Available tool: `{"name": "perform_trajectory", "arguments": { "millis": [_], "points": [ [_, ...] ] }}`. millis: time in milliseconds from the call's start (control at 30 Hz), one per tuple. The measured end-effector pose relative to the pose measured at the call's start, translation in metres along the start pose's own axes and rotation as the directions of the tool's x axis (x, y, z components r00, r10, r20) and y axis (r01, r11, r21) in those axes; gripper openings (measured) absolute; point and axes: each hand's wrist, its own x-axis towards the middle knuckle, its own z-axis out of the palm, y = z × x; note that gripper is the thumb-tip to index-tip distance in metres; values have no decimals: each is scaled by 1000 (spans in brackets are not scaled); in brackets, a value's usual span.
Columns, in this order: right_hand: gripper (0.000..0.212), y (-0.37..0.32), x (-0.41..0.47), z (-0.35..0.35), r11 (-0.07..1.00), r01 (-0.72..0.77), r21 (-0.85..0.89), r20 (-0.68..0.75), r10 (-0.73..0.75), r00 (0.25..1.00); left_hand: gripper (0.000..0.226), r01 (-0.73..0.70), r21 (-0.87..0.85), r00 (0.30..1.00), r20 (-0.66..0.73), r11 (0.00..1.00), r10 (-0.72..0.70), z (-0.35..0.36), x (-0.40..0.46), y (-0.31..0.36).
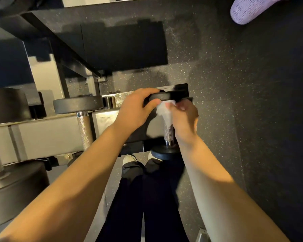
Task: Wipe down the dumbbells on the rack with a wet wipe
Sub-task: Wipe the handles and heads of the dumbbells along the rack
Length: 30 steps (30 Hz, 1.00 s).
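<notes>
A small black dumbbell point(169, 133) lies at the right end of the grey rack point(45, 137), its knurled steel handle pointing toward me. My left hand point(135, 110) grips the dumbbell's far black head. My right hand point(184, 117) holds a white wet wipe point(164, 112) against the upper part of the handle, just below that head. The near head point(164, 151) hangs over the rack's front edge. A second dumbbell point(80, 109) sits to the left on the rack.
Larger black dumbbell heads point(9, 103) fill the left side of the rack. A black bench or shelf point(112, 41) stands behind. Speckled dark rubber floor point(243, 102) spreads to the right. A pale mesh shoe point(247, 9) shows at top right. My legs are below.
</notes>
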Motion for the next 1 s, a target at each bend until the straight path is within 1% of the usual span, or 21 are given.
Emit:
{"name": "perform_trajectory", "arguments": {
  "millis": [67, 100, 133, 200, 267, 333, 400, 500, 533, 600, 633, 700, 733, 767, 800, 867, 900, 933, 1000],
  "points": [
    [14, 0, 4, 11, 998, -28, 53, -50, 30, 998, 35, -4, 13, 1000, 11, 1000, 4, -4, 2, -5],
    [18, -2, 1, 11, 997, -26, 77, -58, 31, 998, 35, 9, -6, 1000, 16, 1000, -9, -5, 3, -7],
    [21, -2, -2, 9, 998, -10, 66, -57, 13, 998, 34, 15, -25, 1000, 15, 1000, -15, -4, 4, -8],
    [18, 1, -5, 1, 998, 53, -26, -29, -54, 998, 34, 24, -46, 1000, -8, 999, -25, -1, 6, -6],
    [20, 2, -9, -8, 988, 129, -87, -9, -131, 991, 34, 40, -66, 998, -35, 997, -42, 5, 5, -1],
    [22, 6, -14, -16, 966, 177, -190, 69, -167, 984, 34, 72, -87, 995, -70, 994, -78, 10, 4, 5],
    [19, 19, -25, -24, 912, 198, -360, 154, -151, 976, 35, 90, -93, 991, -88, 992, -98, 13, 4, 8],
    [15, 41, -44, -35, 810, 304, -501, 200, -233, 952, 37, 90, -58, 992, -82, 994, -95, 12, 3, 10],
    [12, 43, -47, -37, 759, 309, -573, 213, -226, 950, 37, 84, -46, 993, -84, 995, -88, 12, 3, 10],
    [13, 41, -49, -39, 636, 259, -727, 240, -119, 964, 37, 79, -24, 993, -86, 997, -81, 12, 3, 11],
    [14, 36, -46, -40, 594, 234, -770, 254, -51, 966, 37, 81, -14, 993, -86, 997, -82, 13, 2, 11],
    [23, 23, -33, -42, 559, 202, -804, 304, 95, 948, 37, 88, -5, 993, -83, 996, -88, 14, 1, 11],
    [28, 17, -25, -45, 541, 213, -813, 349, 161, 923, 37, 89, -8, 993, -82, 996, -89, 14, 1, 12],
    [34, 12, -17, -49, 535, 235, -812, 401, 217, 890, 37, 91, -15, 992, -82, 996, -92, 14, 1, 12],
    [36, 10, -8, -53, 554, 248, -795, 449, 263, 854, 37, 94, -24, 992, -82, 995, -95, 14, 1, 12],
    [29, 14, 3, -63, 677, 216, -703, 526, 292, 799, 36, 105, -52, 991, -77, 993, -109, 13, 1, 13],
    [28, 19, 5, -65, 735, 173, -656, 533, 288, 796, 36, 113, -72, 990, -74, 991, -119, 13, 1, 13],
    [29, 24, 6, -64, 764, 143, -629, 519, 276, 809, 35, 123, -93, 989, -67, 988, -129, 12, 2, 13],
    [24, 32, 7, -58, 757, 146, -637, 474, 235, 848, 35, 135, -110, 989, -54, 985, -141, 11, 3, 13]
  ]
}}
